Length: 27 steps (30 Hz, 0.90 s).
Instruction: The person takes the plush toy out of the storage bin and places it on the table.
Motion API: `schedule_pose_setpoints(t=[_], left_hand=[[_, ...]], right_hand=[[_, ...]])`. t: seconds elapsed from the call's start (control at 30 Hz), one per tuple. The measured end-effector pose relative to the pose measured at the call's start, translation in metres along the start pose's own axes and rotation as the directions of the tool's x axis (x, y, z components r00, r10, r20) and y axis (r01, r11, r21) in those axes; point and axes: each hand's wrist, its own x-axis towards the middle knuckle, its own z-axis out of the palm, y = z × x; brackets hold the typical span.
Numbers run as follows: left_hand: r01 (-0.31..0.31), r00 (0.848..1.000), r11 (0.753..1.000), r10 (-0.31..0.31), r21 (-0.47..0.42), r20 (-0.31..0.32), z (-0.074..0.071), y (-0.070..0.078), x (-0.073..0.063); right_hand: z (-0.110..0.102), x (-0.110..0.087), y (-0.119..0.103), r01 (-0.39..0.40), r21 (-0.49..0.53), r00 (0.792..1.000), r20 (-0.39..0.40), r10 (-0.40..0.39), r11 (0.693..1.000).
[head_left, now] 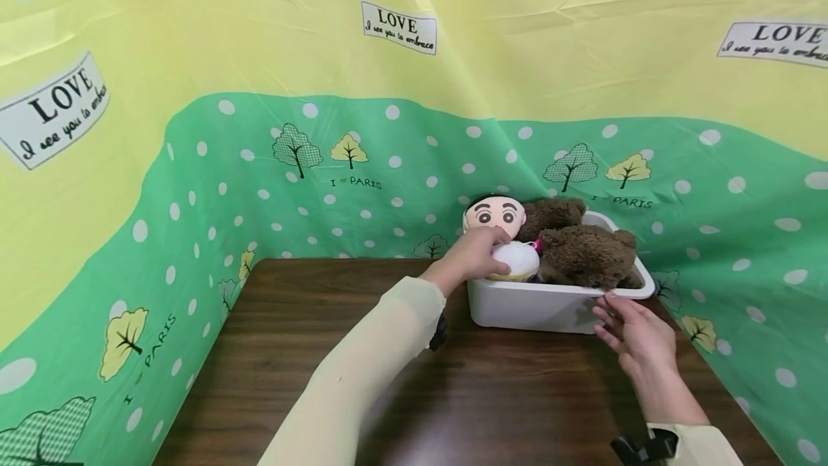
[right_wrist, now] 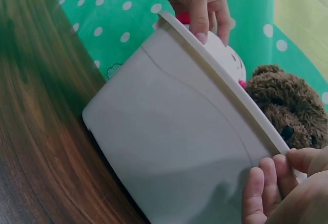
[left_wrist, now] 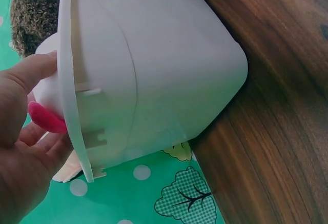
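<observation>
A white plastic bin (head_left: 530, 308) holds several soft toys at the right of the table. My left hand (head_left: 477, 254) grips a round white plush toy (head_left: 520, 259) at the bin's left end. Pink parts of it show in the left wrist view, close to the rim. At the bin's front right, my right hand (head_left: 640, 333) pinches the rim, thumb on top and fingers against the outer wall. Brown furry plush toys (head_left: 589, 254) fill the bin's right side. Behind my left hand sits a plush toy with a drawn face (head_left: 494, 213); its lower part is hidden.
The bin stands on a dark wooden table (head_left: 323, 322), near its back right corner. A green and yellow printed cloth (head_left: 349, 229) hangs behind the table and along both sides.
</observation>
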Motion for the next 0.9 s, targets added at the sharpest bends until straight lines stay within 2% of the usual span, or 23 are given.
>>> schedule_pose_setpoints(t=[0.33, 0.63, 0.9], left_hand=[[-0.011, 1.000, 1.000, 0.011, 0.009, -0.028, -0.003, 0.000, 0.000], [-0.046, 0.997, 0.999, 0.046, 0.004, -0.063, -0.019, 0.009, -0.005], [-0.046, 0.995, 0.997, 0.040, -0.061, -0.088, -0.033, 0.016, -0.010]], right_hand=[[0.004, 0.002, 0.001, -0.007, -0.009, 1.000, -0.019, 0.007, 1.000], [0.004, 0.002, 0.000, -0.023, -0.008, 0.999, -0.037, 0.023, 1.000], [0.000, -0.001, -0.003, -0.029, 0.024, 1.000, -0.005, 0.029, 0.999]])
